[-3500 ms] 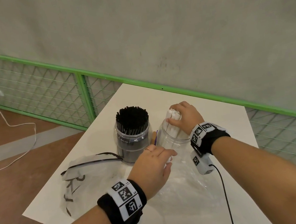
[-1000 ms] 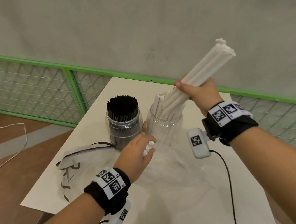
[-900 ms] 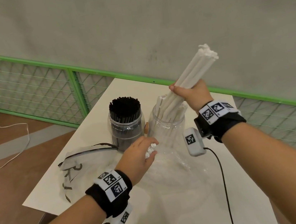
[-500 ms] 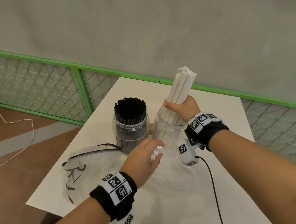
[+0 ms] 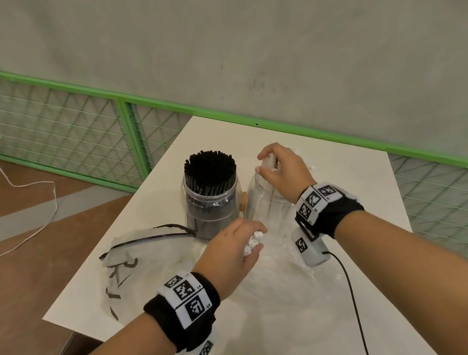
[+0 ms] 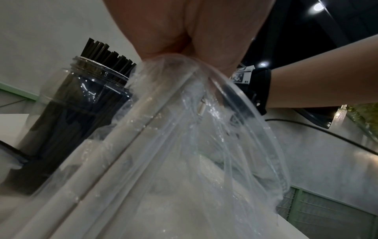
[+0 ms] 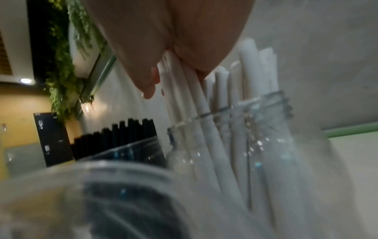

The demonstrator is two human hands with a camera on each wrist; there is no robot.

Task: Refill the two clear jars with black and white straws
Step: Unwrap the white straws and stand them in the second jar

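Note:
A clear jar [image 5: 214, 209] packed with black straws [image 5: 210, 167] stands on the white table [image 5: 356, 191]. Right beside it is the second clear jar [image 5: 260, 203], [image 7: 266, 129], holding white straws [image 7: 223, 90]. My right hand [image 5: 266, 162] is over that jar's mouth, fingers [image 7: 147, 77] curled round a bunch of white straws that stand inside it. In front of the jars, my left hand [image 5: 250, 243] grips the gathered mouth of a clear plastic bag [image 6: 204, 145], and white straw ends [image 5: 253, 239] show at its fingers. The black-straw jar [image 6: 77, 113] is to its left.
A second clear bag with black lettering [image 5: 136, 258] lies flat at the table's left front. A small tan object [image 5: 243, 203] sits between the jars. A black cable [image 5: 350, 296] trails from my right wrist. A green mesh fence [image 5: 129, 137] runs behind the table, whose left edge drops off.
My right hand swung the tilted bunch of white straws upright and lowered it deep into the right jar. My left hand stayed on the bag in front of the jars.

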